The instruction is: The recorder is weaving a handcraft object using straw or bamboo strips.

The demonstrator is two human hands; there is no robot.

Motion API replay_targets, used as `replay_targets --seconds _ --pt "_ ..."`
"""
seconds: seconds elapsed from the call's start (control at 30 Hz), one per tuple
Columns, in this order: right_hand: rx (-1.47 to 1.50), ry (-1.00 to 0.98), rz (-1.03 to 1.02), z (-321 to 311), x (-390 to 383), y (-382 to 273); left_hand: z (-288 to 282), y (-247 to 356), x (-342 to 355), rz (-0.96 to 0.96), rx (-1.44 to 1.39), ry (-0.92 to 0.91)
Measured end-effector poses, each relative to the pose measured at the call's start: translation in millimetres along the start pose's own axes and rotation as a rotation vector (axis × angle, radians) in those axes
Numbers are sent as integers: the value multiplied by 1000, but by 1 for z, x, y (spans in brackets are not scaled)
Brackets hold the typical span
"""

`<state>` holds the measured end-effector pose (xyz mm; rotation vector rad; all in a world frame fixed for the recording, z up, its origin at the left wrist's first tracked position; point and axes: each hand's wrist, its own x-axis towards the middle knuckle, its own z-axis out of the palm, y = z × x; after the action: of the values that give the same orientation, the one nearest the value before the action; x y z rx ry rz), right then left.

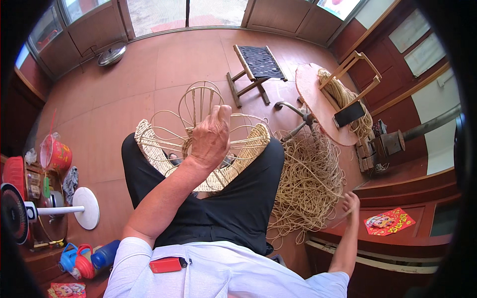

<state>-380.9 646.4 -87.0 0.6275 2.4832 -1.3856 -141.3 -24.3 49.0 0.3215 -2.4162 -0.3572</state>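
Observation:
A half-woven wire frame point(201, 94) rests across my lap, with loops of thin wire fanning out from its middle. Around its near side runs a broad curved band of pale woven cord point(253, 146). My left hand point(211, 136) is closed over the middle of the frame and hides part of it. Out to the right, my right hand point(351, 203) is raised away from the frame, its fingers curled at a thin strand of straw-coloured cord. A large tangled heap of the same cord point(305, 191) lies on the floor between my right leg and that hand.
A folding stool point(258, 62) stands ahead. Right of it, a round table point(318, 99) bears a cord bundle and a phone point(349, 114). A red wooden cabinet point(397, 198) flanks my right. At left are a fan point(15, 213), a red bucket point(57, 154) and bottles point(105, 254).

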Motion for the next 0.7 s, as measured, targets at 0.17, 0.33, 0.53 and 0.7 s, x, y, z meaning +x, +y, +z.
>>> replay_targets --seconds 0.17,0.33,0.53,0.7 --pt "-633 -94 -697 96 -50 -65 1 -5 -1 -92 -133 -9" --pt "-321 -85 -1001 218 -209 -201 -8 -9 -7 -293 -573 104" --pt "39 -282 -1454 345 -325 -245 -53 -30 -32 -716 -1290 -29" --pt "83 -256 -1516 412 -360 -259 -106 -34 -60 -801 -1287 -3"
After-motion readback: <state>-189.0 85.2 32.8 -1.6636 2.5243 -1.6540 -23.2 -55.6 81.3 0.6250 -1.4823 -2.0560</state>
